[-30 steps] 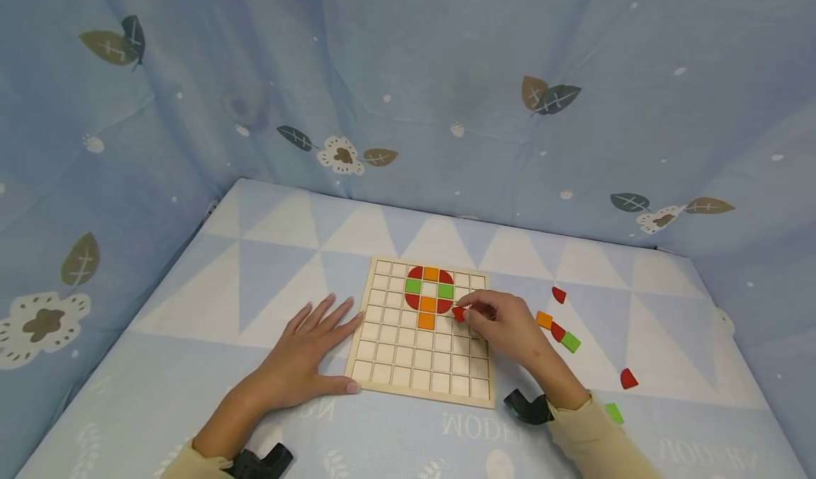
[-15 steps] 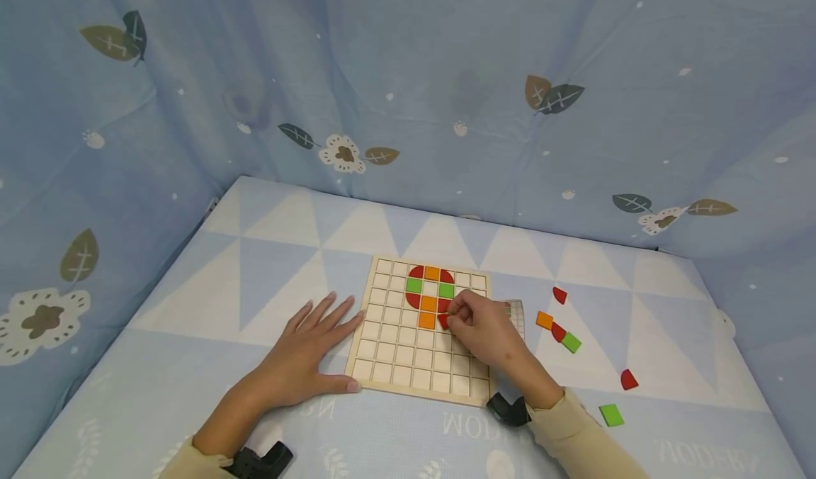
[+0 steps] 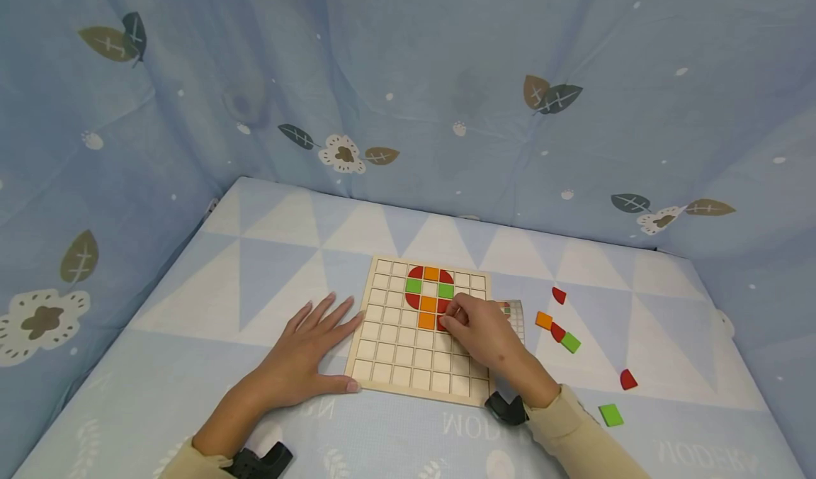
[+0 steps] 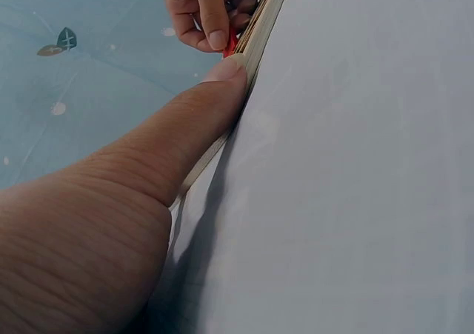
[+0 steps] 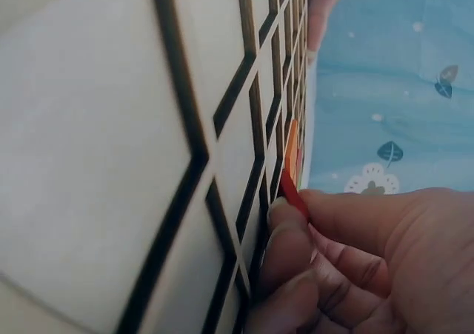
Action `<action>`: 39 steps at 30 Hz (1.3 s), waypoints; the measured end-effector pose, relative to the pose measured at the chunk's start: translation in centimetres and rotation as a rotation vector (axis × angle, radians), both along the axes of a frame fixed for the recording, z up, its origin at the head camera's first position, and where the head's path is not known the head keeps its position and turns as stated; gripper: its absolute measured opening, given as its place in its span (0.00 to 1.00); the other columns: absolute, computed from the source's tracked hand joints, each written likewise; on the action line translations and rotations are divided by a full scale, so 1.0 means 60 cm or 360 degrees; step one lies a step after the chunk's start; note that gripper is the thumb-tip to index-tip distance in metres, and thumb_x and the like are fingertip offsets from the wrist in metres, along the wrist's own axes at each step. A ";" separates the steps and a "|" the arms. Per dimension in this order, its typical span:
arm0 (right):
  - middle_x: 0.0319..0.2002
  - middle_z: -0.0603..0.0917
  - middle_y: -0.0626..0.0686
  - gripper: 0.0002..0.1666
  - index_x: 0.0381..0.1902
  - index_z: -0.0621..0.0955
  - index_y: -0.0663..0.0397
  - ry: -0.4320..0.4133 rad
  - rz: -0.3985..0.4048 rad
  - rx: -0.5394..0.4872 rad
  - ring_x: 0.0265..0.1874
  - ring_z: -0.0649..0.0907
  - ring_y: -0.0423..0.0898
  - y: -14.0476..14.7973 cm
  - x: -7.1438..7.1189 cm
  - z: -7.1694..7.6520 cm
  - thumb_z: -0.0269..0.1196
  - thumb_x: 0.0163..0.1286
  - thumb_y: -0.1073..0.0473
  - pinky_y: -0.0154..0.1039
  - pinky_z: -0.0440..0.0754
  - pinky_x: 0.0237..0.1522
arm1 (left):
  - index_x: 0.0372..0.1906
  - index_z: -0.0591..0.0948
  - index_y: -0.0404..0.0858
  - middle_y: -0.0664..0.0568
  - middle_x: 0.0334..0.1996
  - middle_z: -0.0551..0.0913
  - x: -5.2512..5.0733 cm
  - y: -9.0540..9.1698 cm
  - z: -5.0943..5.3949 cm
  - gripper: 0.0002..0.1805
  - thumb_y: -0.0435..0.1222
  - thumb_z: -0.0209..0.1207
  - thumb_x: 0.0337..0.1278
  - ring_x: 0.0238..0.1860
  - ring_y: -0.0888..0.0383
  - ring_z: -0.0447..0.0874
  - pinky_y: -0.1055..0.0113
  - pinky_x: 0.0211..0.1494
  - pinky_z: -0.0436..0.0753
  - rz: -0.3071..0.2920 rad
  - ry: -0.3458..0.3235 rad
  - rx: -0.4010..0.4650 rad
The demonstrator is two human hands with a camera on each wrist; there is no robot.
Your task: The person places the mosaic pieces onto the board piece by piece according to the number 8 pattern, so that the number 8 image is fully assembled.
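Further left now — thin red tile point(image 5: 293, 194) in a pinch of the right hand point(image 3: 484, 327) — left hand point(image 3: 302, 358) splayed.

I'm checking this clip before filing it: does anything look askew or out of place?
Nothing looks spilled or damaged. The red piece pinched by the right hand seems tilted against the board, probably just from being held. Loose pieces lie scattered to the board's right.

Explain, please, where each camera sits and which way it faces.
Head: worn there, facing forward and down at the board; left grip, right grip and sleeves show.
Left wrist: worn there, facing the board's edge; left thumb near, right grip beyond.
Right wrist: worn there, facing across the board; right grip near.
Both wrist views share the pinched red piece.
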State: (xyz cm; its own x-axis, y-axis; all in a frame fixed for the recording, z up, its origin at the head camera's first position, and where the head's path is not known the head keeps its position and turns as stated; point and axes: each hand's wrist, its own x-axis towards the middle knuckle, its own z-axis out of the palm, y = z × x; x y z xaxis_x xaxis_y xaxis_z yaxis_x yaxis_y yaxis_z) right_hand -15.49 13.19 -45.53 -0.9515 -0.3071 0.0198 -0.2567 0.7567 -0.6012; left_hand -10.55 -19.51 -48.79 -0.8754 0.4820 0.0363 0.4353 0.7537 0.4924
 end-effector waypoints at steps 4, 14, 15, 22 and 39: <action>0.21 0.76 0.40 0.06 0.35 0.83 0.47 -0.0006 0.0033 -0.0003 0.21 0.74 0.39 0.002 -0.001 -0.001 0.71 0.72 0.59 0.36 0.73 0.27 | 0.83 0.62 0.52 0.51 0.84 0.53 0.000 0.000 -0.001 0.58 0.72 0.66 0.49 0.84 0.43 0.40 0.39 0.80 0.40 0.0000 0.0000 0.0009; 0.23 0.78 0.40 0.05 0.36 0.84 0.48 -0.0059 0.0053 -0.0025 0.23 0.75 0.39 0.005 -0.003 -0.002 0.70 0.72 0.62 0.35 0.74 0.27 | 0.83 0.61 0.53 0.53 0.84 0.51 -0.001 -0.001 -0.007 0.60 0.72 0.68 0.46 0.84 0.45 0.38 0.41 0.81 0.38 0.0012 -0.0005 -0.0016; 0.24 0.78 0.40 0.05 0.36 0.84 0.48 -0.0060 0.0054 -0.0026 0.23 0.75 0.39 0.005 -0.003 -0.003 0.70 0.72 0.62 0.35 0.75 0.27 | 0.84 0.61 0.54 0.53 0.84 0.51 -0.001 -0.001 -0.007 0.60 0.72 0.68 0.46 0.85 0.46 0.37 0.42 0.81 0.38 0.0017 -0.0018 -0.0024; 0.24 0.78 0.40 0.07 0.34 0.83 0.48 -0.0038 0.0071 -0.0019 0.23 0.75 0.39 0.002 -0.002 -0.004 0.71 0.71 0.63 0.35 0.75 0.27 | 0.84 0.61 0.54 0.54 0.84 0.50 -0.002 -0.001 -0.008 0.61 0.73 0.67 0.45 0.85 0.46 0.37 0.42 0.81 0.37 0.0023 -0.0024 -0.0035; 0.31 0.83 0.49 0.09 0.45 0.83 0.58 -0.0047 -0.0138 -0.0186 0.27 0.82 0.44 0.144 0.038 0.039 0.55 0.82 0.65 0.36 0.80 0.29 | 0.83 0.62 0.53 0.53 0.84 0.52 0.001 0.000 0.000 0.59 0.73 0.66 0.48 0.84 0.44 0.39 0.40 0.81 0.39 0.0018 -0.0031 -0.0002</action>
